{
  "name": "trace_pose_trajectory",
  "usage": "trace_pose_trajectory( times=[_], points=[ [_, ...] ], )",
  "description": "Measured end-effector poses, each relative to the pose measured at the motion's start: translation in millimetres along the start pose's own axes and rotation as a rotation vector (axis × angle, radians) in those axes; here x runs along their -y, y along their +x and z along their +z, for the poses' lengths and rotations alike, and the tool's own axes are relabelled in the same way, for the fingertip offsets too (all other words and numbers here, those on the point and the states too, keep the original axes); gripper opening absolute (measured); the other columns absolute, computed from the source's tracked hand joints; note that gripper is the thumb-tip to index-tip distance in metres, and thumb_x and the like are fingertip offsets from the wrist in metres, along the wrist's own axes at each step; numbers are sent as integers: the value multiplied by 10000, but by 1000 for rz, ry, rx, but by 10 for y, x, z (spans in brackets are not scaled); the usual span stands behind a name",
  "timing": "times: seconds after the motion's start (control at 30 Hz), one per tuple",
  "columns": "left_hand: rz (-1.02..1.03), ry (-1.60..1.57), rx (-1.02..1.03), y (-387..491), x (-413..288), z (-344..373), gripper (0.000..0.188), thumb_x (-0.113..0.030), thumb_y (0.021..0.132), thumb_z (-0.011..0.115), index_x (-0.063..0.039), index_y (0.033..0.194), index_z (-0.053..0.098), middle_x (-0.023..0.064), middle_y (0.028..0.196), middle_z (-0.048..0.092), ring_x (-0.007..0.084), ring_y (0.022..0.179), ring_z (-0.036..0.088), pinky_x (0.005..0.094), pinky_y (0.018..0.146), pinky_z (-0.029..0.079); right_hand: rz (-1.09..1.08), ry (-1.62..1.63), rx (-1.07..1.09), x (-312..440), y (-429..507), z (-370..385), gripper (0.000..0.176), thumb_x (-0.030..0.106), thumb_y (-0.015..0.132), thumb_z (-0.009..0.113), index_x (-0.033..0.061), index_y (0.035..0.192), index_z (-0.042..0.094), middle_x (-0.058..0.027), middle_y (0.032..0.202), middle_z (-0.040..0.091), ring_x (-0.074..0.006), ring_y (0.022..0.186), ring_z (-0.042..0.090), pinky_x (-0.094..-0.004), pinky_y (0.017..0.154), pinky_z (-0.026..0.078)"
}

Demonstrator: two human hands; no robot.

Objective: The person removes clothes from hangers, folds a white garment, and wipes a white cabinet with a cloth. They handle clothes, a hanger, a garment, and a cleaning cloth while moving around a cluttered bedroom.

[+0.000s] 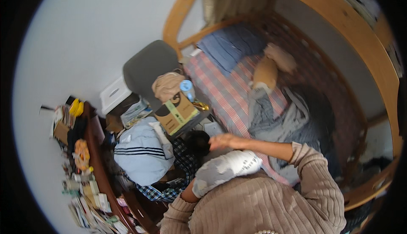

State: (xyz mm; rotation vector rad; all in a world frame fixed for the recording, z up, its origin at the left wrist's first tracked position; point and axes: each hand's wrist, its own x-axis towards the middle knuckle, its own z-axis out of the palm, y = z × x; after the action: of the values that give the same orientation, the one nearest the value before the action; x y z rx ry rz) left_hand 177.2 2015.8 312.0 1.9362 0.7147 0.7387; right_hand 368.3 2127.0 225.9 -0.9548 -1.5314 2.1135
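Observation:
A grey and white garment [227, 167] with dark printed writing lies bunched along my left forearm, across the front of my ribbed brown sweater. My left hand is hidden by this cloth; only the wrist [189, 191] shows below it. Just above the garment, my right hand [224, 141] reaches leftward, apart from the cloth, blurred, with no object visible in it. Beyond the right forearm, grey clothes [276, 122] are heaped on the bed's checked sheet [219, 84]. To the left, a light blue garment with dark stripes [143, 153] rests over a dark checked cloth [184, 157].
A grey chair [151, 68] carries a cardboard box [176, 113], a beige cloth [168, 84] and a blue-lidded bottle [187, 88]. A crowded reddish-brown desk [98, 161] runs along the left. A blue pillow [229, 48] lies at the bed's head, under a curved wooden frame [346, 14].

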Motion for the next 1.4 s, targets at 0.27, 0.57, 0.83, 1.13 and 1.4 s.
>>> trace_pose_trajectory(
  times=[0.27, 0.57, 0.83, 1.13, 1.4],
  points=[
    [-395, 298, 23, 131, 69, -22, 448, -316, 964, 471, 7, 1268, 535, 145, 1236, 589, 271, 1106, 575, 353, 960, 446, 239, 635, 203, -410, -82, 540, 461, 383, 957, 487, 41, 1262, 541, -109, 1184, 599, -242, 1109, 548, -393, 948, 432],
    [-568, -406, -173, 285, 321, -132, 461, -318, 964, 479, 9, 1287, 507, 134, 1235, 592, 252, 1112, 576, 351, 975, 434, 209, 881, 91, -646, -253, 243, 457, 385, 958, 449, 48, 1250, 546, -119, 1182, 602, -258, 1099, 556, -411, 949, 439],
    [-891, -932, -198, 210, 612, 247, 474, -320, 963, 486, 10, 1304, 483, 124, 1233, 594, 236, 1118, 577, 350, 989, 424, 219, 1061, 66, -828, -325, 192, 457, 387, 959, 415, 54, 1241, 550, -127, 1181, 606, -273, 1090, 563, -428, 951, 445],
    [-990, -950, -429, -513, 669, -170, 464, -304, 975, 476, 21, 1305, 463, 154, 1208, 600, 239, 1125, 578, 366, 975, 440, 274, 1444, -82, -1067, -288, 42, 461, 389, 961, 377, 60, 1230, 555, -136, 1180, 609, -290, 1081, 571, -447, 952, 452],
    [-1000, -1415, -493, -314, 1169, 582, 737, -533, 905, 517, -77, 1437, 288, 202, 1441, 374, 311, 1329, 373, 461, 1063, 307, 312, 1634, -189, -1048, 127, -270, 468, 391, 962, 344, 66, 1220, 560, -145, 1179, 612, -305, 1072, 578, -463, 954, 459]
  ],
)
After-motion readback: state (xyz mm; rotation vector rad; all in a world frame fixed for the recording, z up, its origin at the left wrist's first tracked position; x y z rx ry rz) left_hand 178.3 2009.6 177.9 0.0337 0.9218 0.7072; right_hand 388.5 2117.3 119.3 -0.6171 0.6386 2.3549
